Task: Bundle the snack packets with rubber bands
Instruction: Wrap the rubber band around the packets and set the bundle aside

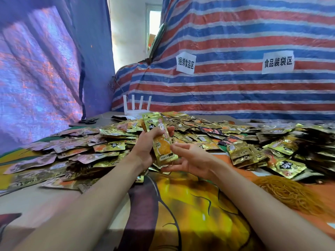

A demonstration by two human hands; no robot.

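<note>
My left hand (148, 145) grips a small stack of gold snack packets (159, 136), held upright above the table, with the fingers wrapped round its middle. My right hand (188, 158) is beside the stack's lower end, fingers spread and relaxed, the fingertips near or touching the bottom packet. A wide heap of loose gold and pink snack packets (90, 153) covers the table behind and to both sides. A pile of orange-yellow rubber bands (290, 194) lies on the table at the right, beyond my right forearm.
A bundled stack of packets (243, 154) sits right of my hands. A white router (136, 109) and black scissors (88, 121) are at the table's far edge. Striped tarpaulin (235, 87) with paper signs hangs behind. A colourful printed cloth (190, 205) covers the near table.
</note>
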